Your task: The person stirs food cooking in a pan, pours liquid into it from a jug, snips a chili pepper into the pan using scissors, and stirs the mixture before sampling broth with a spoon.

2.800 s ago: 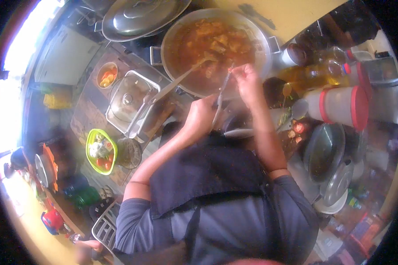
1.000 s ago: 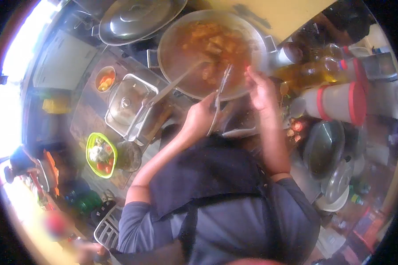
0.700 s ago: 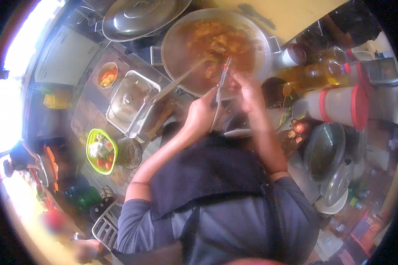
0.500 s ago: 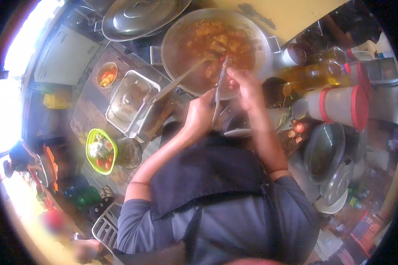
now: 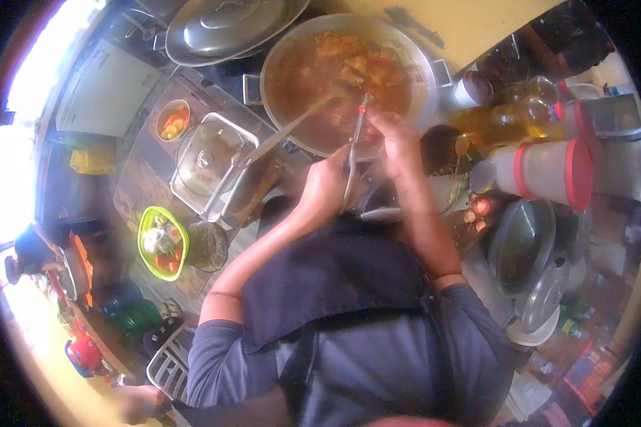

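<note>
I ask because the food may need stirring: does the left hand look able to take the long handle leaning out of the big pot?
Probably not right now. The left hand is close to the long handle and the way looks free, but it is gripping a metal tool.

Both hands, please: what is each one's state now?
Left hand: closed on a long metal tool.
Right hand: bent fingers by the tool's tip; grip cannot be told.

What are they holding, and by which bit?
The left hand holds a long, thin tool around its middle; whether the right hand holds anything is unclear.
</note>
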`<state>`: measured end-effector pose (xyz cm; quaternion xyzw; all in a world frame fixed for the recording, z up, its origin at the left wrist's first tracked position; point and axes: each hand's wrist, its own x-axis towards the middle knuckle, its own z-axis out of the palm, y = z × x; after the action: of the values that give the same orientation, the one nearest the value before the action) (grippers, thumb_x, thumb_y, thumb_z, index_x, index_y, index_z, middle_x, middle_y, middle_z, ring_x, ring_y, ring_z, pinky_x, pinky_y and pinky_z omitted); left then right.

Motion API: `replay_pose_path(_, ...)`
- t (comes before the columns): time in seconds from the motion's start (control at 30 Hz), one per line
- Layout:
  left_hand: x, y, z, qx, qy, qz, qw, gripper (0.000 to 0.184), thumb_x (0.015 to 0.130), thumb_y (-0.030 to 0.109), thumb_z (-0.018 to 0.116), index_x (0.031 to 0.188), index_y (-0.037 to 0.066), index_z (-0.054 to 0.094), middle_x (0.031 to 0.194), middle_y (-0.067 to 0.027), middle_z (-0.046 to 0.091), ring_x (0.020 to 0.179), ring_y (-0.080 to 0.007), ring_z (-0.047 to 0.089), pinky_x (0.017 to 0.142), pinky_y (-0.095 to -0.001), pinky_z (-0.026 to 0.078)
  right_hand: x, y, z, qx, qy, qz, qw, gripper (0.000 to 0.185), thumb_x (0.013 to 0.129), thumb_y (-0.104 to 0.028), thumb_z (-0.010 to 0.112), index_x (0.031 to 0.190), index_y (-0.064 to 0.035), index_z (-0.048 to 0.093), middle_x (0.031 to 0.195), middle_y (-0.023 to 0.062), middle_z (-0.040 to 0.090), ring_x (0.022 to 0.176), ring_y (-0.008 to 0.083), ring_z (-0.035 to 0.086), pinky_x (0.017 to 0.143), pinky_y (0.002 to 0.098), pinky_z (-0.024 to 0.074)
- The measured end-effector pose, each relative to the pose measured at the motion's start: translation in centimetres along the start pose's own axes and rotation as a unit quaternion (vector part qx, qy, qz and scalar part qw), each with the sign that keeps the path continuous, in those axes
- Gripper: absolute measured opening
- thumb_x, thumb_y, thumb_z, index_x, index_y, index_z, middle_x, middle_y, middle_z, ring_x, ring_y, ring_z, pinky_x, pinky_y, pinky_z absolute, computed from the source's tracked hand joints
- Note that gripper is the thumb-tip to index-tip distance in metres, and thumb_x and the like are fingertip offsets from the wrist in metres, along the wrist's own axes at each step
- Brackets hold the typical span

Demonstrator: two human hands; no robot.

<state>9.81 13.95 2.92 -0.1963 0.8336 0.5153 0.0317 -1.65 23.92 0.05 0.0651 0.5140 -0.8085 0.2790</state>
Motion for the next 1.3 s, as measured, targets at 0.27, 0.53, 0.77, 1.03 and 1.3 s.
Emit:
replay_pose_path(0.27,0.2,0.0,0.2,-0.011,-0.006,-0.044,0.999,0.041,0.078,0.015,0.056,0.119,0.010,0.055,0.086,-0.0234,0.064,0.085,-0.0333,0.065,0.072,-0.0404,0.049,0.3,0.5,-0.1,0.018,0.033,-0.018,0.999,0.019,0.082,-0.015,0.069,0.093,-0.0026,0.060,0.084,0.0060,0.064,0.068,0.0153,0.058,0.065,0.0281,0.0499)
replay_pose_path(0.53,0.0,-0.2,0.2,0.013,-0.012,-0.009,1.000,0.041,0.078,0.016,0.057,0.119,0.011,0.055,0.088,-0.0239,0.064,0.085,-0.0383,0.063,0.073,-0.0417,0.049,0.1,0.6,-0.2,-0.001,-0.006,0.003,1.000,0.018,0.083,-0.018,0.068,0.092,-0.0040,0.062,0.084,0.0043,0.065,0.073,0.0135,0.059,0.067,0.0275,0.0492)
replay_pose_path(0.77,-0.3,0.3,-0.1,-0.013,-0.018,-0.034,0.999,0.045,0.078,0.016,0.057,0.122,0.012,0.053,0.091,-0.0249,0.063,0.090,-0.0396,0.062,0.076,-0.0428,0.048,0.0,0.7,0.0,-0.023,0.032,-0.013,0.999,0.016,0.083,-0.014,0.067,0.094,-0.0023,0.062,0.086,0.0048,0.065,0.075,0.0135,0.060,0.066,0.0272,0.0488)
replay_pose_path(1.03,-0.4,0.3,0.0,0.011,-0.018,-0.032,0.999,0.048,0.078,0.014,0.055,0.126,0.012,0.050,0.092,-0.0252,0.063,0.092,-0.0398,0.061,0.077,-0.0433,0.048,0.4,1.8,-0.4,-0.056,0.025,-0.022,0.998,0.015,0.084,-0.015,0.066,0.093,-0.0034,0.063,0.085,0.0040,0.065,0.071,0.0122,0.059,0.061,0.0252,0.0455)
replay_pose_path(1.3,-0.6,0.5,-0.4,-0.041,-0.036,-0.019,0.998,0.038,0.077,0.012,0.056,0.115,0.008,0.056,0.087,-0.0228,0.064,0.087,-0.0383,0.063,0.075,-0.0425,0.048,0.7,1.5,-0.6,-0.104,0.045,-0.035,0.993,0.017,0.081,-0.019,0.070,0.089,-0.0057,0.063,0.081,0.0029,0.065,0.066,0.0099,0.055,0.059,0.0247,0.0430)
